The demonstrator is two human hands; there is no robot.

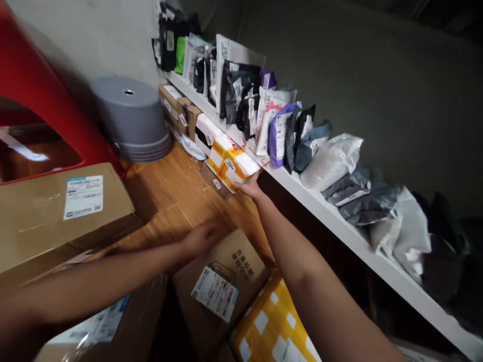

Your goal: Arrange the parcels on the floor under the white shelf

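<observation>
My right hand [249, 188] is stretched forward and presses against the near end of a yellow-and-white parcel box [230, 162] that sits under the white shelf [302, 193] on the wooden floor. My left hand [202, 238] rests with bent fingers on the top edge of a brown cardboard box [222, 281] with a white shipping label. A second yellow-and-white checked parcel [273, 327] lies just right of that box, beneath my right forearm.
The shelf carries a long row of grey, black, white and purple mailer bags [287, 130]. More boxes [181, 108] line the floor below it. A stack of grey stools [132, 118] stands at the back, a large labelled carton [56, 216] at left, a red object [41, 85] behind.
</observation>
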